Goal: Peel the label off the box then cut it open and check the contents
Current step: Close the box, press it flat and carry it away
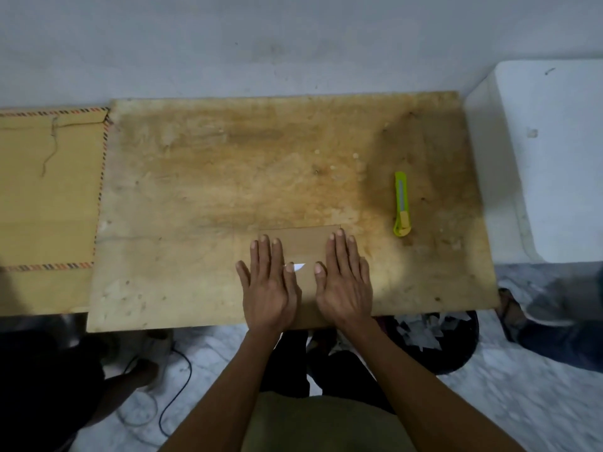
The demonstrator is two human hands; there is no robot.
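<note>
A small flat brown cardboard box (301, 243) lies near the front edge of the wooden table (202, 190). Both hands rest palm-down on it with fingers spread. My left hand (269, 285) covers its left part and my right hand (346, 282) covers its right part. Between the two thumbs a small white piece of the label (298, 266) shows on the box top. A lime-green utility knife (402, 203) lies on the table to the right of the box, apart from both hands, blade end pointing away from me.
A large tan cardboard carton (45, 197) with striped tape stands left of the table. A white block (548, 151) stands at the right. A dark bin (434, 340) holding white paper scraps sits on the floor under the front right. Cables (169, 386) lie on the floor.
</note>
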